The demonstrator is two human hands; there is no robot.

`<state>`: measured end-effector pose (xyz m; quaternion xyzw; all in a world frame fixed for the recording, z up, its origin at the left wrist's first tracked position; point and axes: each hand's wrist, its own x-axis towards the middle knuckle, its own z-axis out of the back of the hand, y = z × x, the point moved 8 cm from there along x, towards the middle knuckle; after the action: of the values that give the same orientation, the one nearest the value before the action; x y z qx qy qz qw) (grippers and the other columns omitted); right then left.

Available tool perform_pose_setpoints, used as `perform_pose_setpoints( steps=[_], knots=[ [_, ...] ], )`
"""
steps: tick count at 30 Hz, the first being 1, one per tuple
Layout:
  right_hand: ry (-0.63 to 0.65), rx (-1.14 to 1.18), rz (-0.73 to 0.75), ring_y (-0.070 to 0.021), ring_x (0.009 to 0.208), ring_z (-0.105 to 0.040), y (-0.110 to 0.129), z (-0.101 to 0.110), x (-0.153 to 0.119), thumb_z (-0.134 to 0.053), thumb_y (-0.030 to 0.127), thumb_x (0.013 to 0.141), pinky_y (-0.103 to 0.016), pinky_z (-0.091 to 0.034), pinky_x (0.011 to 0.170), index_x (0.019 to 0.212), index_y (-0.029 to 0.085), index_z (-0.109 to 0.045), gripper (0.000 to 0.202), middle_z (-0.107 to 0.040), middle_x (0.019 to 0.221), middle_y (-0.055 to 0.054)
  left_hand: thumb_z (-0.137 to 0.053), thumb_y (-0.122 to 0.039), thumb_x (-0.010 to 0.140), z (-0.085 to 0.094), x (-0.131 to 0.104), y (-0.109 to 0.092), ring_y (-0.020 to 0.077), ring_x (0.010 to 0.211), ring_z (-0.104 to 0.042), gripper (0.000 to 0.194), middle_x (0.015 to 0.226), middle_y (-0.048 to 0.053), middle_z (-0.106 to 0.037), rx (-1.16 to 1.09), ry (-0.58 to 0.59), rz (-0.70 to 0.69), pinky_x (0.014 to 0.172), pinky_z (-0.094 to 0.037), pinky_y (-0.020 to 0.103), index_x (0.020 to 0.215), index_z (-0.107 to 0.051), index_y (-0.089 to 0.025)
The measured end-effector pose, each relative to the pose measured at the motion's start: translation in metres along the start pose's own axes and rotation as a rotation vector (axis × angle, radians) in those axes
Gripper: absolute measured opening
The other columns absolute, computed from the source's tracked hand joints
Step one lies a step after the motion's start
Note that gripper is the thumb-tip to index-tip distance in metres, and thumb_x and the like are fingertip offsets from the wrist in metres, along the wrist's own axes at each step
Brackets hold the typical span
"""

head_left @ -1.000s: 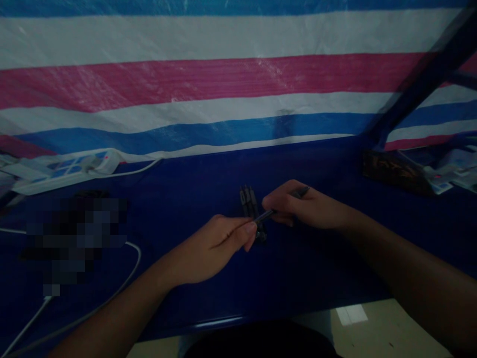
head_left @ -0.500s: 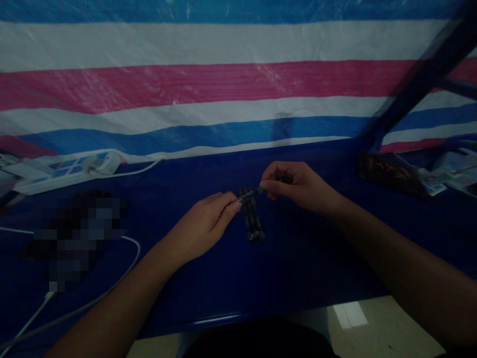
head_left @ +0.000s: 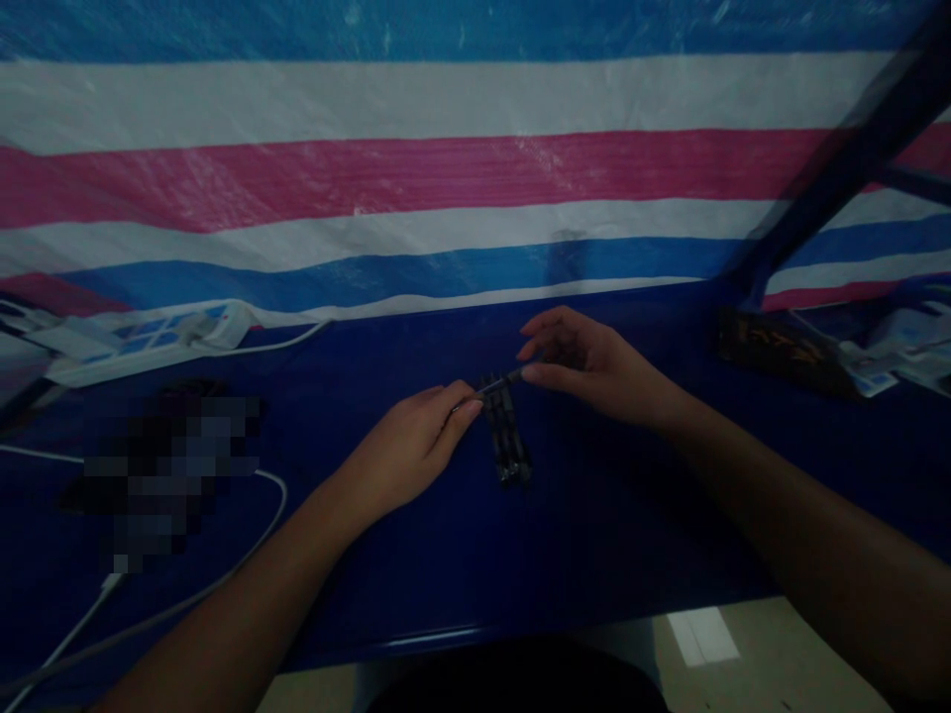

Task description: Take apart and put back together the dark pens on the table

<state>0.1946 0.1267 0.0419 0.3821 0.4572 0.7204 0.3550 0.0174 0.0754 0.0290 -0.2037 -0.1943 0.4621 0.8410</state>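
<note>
My left hand (head_left: 427,431) pinches a slim dark pen (head_left: 491,386) between thumb and fingers, the pen pointing up to the right. At the pen's far end is my right hand (head_left: 576,361), its fingers parted from the thumb; the thumb tip is at or very near that end, and whether it touches I cannot tell. Below the held pen, several dark pens (head_left: 509,441) lie side by side on the blue table (head_left: 416,584). Dim light hides their details.
A white power strip (head_left: 185,337) with plugs stands at the back left. Nearer, a blurred-out dark object (head_left: 163,465) lies with a white cable (head_left: 278,495). Toward the right are a dark box (head_left: 780,352) and a blue metal post (head_left: 824,168). Striped sheeting (head_left: 416,178) hangs behind.
My right fingers have opened away from the thumb at the pen's end. My left hand keeps its hold on the pen. The view has shifted slightly.
</note>
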Motion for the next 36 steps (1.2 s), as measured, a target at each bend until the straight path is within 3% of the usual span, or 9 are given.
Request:
perform_pose_setpoints(
  steps=[3, 7, 10, 13, 24, 29, 36],
  knots=[
    [0.020, 0.020, -0.033, -0.0177, 0.076, -0.066, -0.003, -0.002, 0.000, -0.073, 0.036, 0.090, -0.033, -0.050, 0.071, 0.108, 0.019, -0.061, 0.027, -0.071, 0.083, -0.002, -0.039, -0.037, 0.110, 0.000, 0.000, 0.000, 0.0178, 0.068, -0.062, 0.031, 0.075, -0.002, -0.058, 0.005, -0.001, 0.000, 0.065, -0.042, 0.031, 0.092, -0.057, -0.021],
    [0.019, -0.024, 0.031, -0.0189, 0.089, -0.067, 0.002, -0.002, 0.000, -0.083, 0.030, 0.080, -0.034, -0.052, 0.077, 0.114, 0.022, -0.062, 0.041, -0.073, 0.110, -0.006, -0.039, -0.036, 0.110, 0.002, -0.001, -0.001, 0.0178, 0.067, -0.061, 0.030, 0.075, -0.002, -0.058, 0.009, -0.011, 0.001, 0.063, -0.041, 0.030, 0.091, -0.057, -0.021],
    [0.013, 0.023, -0.022, -0.0183, 0.080, -0.068, -0.003, -0.002, 0.000, -0.077, 0.038, 0.086, -0.033, -0.053, 0.073, 0.109, 0.021, -0.063, 0.032, -0.074, 0.094, -0.004, -0.040, -0.036, 0.110, 0.003, -0.001, -0.001, 0.0178, 0.067, -0.061, 0.031, 0.074, -0.002, -0.057, 0.008, -0.022, 0.000, 0.062, -0.040, 0.030, 0.090, -0.057, -0.021],
    [0.015, 0.064, -0.058, -0.0170, 0.073, -0.067, -0.007, -0.003, 0.001, -0.078, 0.034, 0.084, -0.031, -0.052, 0.069, 0.101, 0.021, -0.065, 0.025, -0.071, 0.081, 0.000, -0.039, -0.037, 0.110, 0.002, -0.001, -0.001, 0.0181, 0.068, -0.061, 0.032, 0.075, -0.002, -0.057, 0.004, -0.017, -0.001, 0.065, -0.041, 0.031, 0.090, -0.058, -0.021],
    [-0.009, 0.195, 0.049, -0.0164, 0.085, -0.066, 0.010, 0.003, 0.000, -0.083, 0.024, 0.081, -0.031, -0.051, 0.080, 0.093, 0.019, -0.069, 0.019, -0.072, 0.092, -0.002, -0.034, -0.033, 0.113, 0.010, -0.002, -0.004, 0.0186, 0.086, -0.061, 0.039, 0.094, 0.004, -0.059, -0.063, -0.125, -0.095, 0.081, -0.050, 0.033, 0.102, -0.068, -0.018],
    [-0.141, 0.152, 0.052, -0.0144, 0.074, -0.061, 0.012, 0.014, -0.001, -0.082, 0.030, 0.083, -0.030, -0.051, 0.070, 0.095, 0.021, -0.069, 0.020, -0.068, 0.084, 0.000, -0.036, -0.031, 0.112, 0.011, -0.001, -0.007, 0.0200, 0.093, -0.063, 0.036, 0.098, 0.005, -0.063, -0.061, -0.146, -0.109, 0.087, -0.052, 0.034, 0.109, -0.069, -0.017],
    [-0.287, 0.037, 0.105, -0.0154, 0.073, -0.062, 0.019, 0.025, -0.004, -0.078, 0.035, 0.086, -0.031, -0.051, 0.068, 0.103, 0.022, -0.066, 0.024, -0.065, 0.081, 0.000, -0.040, -0.031, 0.111, 0.013, -0.001, -0.005, 0.0197, 0.091, -0.065, 0.032, 0.097, 0.005, -0.065, -0.051, -0.175, -0.086, 0.085, -0.052, 0.033, 0.108, -0.069, -0.017]
  ],
)
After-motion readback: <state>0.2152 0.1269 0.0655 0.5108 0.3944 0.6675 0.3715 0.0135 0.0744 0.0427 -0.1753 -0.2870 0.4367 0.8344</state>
